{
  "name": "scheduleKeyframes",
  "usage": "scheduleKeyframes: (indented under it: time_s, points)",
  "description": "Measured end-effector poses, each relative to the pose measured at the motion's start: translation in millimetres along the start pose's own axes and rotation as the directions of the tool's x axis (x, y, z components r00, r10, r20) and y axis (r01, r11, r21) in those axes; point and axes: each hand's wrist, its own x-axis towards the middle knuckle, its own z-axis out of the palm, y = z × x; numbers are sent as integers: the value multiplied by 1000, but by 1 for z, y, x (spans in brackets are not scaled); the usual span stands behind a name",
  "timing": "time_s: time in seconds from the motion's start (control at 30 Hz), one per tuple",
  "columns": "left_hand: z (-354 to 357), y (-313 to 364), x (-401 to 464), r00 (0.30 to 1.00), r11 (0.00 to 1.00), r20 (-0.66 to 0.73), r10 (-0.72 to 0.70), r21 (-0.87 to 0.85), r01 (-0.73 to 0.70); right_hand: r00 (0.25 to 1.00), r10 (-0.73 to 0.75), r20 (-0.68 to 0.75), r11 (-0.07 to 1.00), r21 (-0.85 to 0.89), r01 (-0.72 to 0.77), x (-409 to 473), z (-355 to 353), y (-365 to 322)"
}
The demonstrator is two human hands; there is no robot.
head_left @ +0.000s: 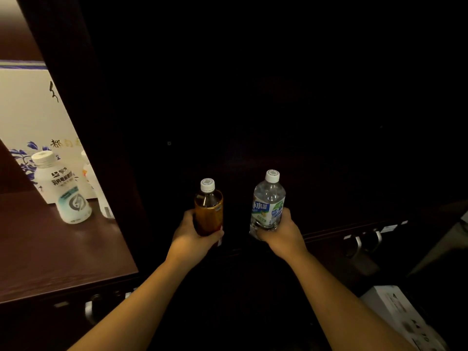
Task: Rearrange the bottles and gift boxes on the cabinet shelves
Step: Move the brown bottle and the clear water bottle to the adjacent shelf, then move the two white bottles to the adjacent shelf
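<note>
Left hand (192, 239) with fingers wrapped round an upright amber tea bottle (208, 211), right hand (281, 234) gripping an upright clear water bottle (268, 203), both raised before the dark cabinet interior, white milk-drink bottle (64, 191) standing on the left shelf (50, 249) before a white gift box (30, 110)

One head-worn camera looks forward and down, close on a dark cabinet (253, 110) (no second view).

Two bare hands out in front of a dark cabinet: left hand (193, 239) gripping an amber bottle (208, 211) upright, right hand (283, 235) gripping a clear water bottle (268, 202) upright, bottles apart. At left, on a lit shelf (50, 249), a white bottle (64, 191) just before a white gift box (30, 112)
</note>
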Motion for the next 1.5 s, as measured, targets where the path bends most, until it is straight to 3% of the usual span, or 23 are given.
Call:
scheduleKeyframes:
  time_s: [0.2, 0.33, 0.57, 0.77, 1.03, 1.2, 1.5]
  points:
    - [-16, 9, -12, 997, 995, 57, -49, 91, 43, 998, 22, -65, 1000, 4, -22, -17, -1, 2]
    - [-41, 4, -28, 990, 980, 140, 25, 192, -52, 990, 44, -137, 987, -146, -64, -40, 2, -1]
    - [-100, -6, -57, 950, 919, 248, 188, 297, -260, 992, -120, 36, 943, -309, 125, -80, 27, -48]
    - [-167, -17, -58, 946, 858, 155, 286, 399, -324, 926, -363, 106, 892, -247, 378, -118, 94, -120]
    - [-265, -62, -24, 961, 837, -31, 276, 500, -224, 866, -439, 241, 856, -181, 485, -137, 213, -187]
    - [-310, -99, 19, 977, 832, -82, 199, 541, -123, 911, -327, 250, 894, -231, 384, -110, 277, -210]
    - [-339, -142, 95, 995, 873, -91, 46, 488, 4, 996, -65, 69, 934, -346, 85, -25, 348, -230]
